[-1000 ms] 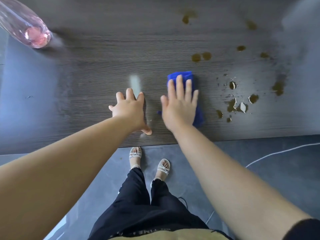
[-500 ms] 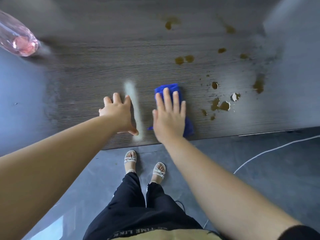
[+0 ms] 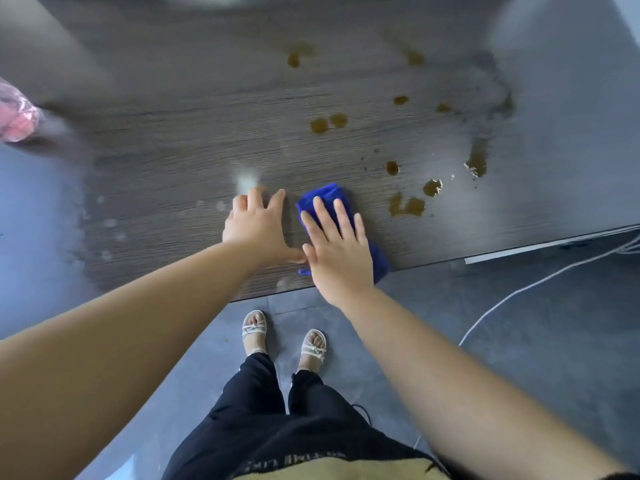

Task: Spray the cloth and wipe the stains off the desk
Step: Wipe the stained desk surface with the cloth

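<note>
Reaching forward over a dark wood-grain desk (image 3: 156, 168), a person extends both arms. A blurred pink spray bottle (image 3: 15, 116) shows at the far left edge. The left hand (image 3: 258, 226) rests palm-down on the bare surface, fingers spread and released, holding nothing, thumb angled toward the right hand (image 3: 339, 251). Just beside it, a blue cloth (image 3: 325, 199) lies near the desk's front edge beneath the right hand, whose straight fingers press flat on it. Brown stains (image 3: 407, 206) dot the wood right of the cloth; a white cable (image 3: 519, 289) crosses the floor
</note>
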{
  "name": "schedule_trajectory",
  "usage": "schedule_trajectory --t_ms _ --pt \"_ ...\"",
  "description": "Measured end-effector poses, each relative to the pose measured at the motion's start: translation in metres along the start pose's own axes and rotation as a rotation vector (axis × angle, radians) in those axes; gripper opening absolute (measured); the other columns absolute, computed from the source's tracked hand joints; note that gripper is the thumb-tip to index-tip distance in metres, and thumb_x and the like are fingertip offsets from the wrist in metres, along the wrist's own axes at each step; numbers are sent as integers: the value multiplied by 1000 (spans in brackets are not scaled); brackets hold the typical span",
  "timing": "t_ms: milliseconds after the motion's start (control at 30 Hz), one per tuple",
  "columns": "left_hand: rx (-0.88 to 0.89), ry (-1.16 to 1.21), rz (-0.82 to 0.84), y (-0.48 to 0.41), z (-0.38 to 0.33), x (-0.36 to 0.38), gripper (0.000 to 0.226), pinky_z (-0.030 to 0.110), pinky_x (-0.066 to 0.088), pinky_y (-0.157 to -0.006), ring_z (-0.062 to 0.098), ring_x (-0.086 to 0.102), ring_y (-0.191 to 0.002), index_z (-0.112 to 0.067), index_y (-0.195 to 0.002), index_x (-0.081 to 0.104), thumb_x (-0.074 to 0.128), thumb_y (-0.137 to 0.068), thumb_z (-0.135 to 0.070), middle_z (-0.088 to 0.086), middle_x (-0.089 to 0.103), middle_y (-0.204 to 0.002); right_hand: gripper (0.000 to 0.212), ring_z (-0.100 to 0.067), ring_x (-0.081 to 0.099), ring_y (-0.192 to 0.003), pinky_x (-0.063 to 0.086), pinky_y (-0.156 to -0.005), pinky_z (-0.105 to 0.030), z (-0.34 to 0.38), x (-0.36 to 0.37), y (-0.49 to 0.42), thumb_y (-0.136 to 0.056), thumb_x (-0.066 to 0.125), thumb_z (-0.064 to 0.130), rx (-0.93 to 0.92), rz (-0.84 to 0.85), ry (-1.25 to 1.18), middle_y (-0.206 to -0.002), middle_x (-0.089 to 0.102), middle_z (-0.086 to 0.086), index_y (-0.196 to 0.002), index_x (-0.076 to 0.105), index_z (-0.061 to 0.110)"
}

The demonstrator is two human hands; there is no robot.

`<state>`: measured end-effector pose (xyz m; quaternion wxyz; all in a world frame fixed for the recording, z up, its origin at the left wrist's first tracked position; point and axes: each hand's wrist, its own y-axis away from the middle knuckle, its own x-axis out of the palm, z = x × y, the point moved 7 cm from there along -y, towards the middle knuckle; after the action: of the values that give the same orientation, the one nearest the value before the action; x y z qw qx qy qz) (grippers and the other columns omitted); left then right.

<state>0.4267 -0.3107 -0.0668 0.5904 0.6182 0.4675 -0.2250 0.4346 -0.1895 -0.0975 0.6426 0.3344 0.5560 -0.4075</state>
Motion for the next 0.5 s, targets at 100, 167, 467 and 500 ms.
schedule_trajectory --t_ms 100,167,467,500 --pt "-13 -101 17 -3 14 2 124 44 28 -109 28 15 -136 -29 -148 13 79 -49 -65 3 17 -148 48 -27 40 -134 32 -107 -49 -19 -6 29 -92 36 34 -329 47 34 -147 43 0 -136 51 24" --pt "-20 -122 20 -5 16 3 126 45 28 -109 28 15 -135 -30 -148 11 78 -48 -67 3 18 -148 49 -27 41 -134 35 -105 -49 -55 -12 25 -92 33 36 -324 38 87 -147 42 1 -138 49 24" --pt "-48 -182 55 -9 5 0 121 49 39 -100 33 22 -126 -25 -142 22 83 -45 -62 7 24 -139 54 -32 34 -137 29 -110 -54 -18 -2 -1 -91 33 39 12 8 44 -149 39 -4 -140 46 20" --pt "-46 -176 56 -9 6 1 121 49 38 -101 33 22 -127 -25 -143 21 83 -45 -62 7 23 -140 51 -31 35 -137 29 -110 -53 -17 -1 8 -92 36 37 -132 14 57 -150 39 -3 -140 46 20"
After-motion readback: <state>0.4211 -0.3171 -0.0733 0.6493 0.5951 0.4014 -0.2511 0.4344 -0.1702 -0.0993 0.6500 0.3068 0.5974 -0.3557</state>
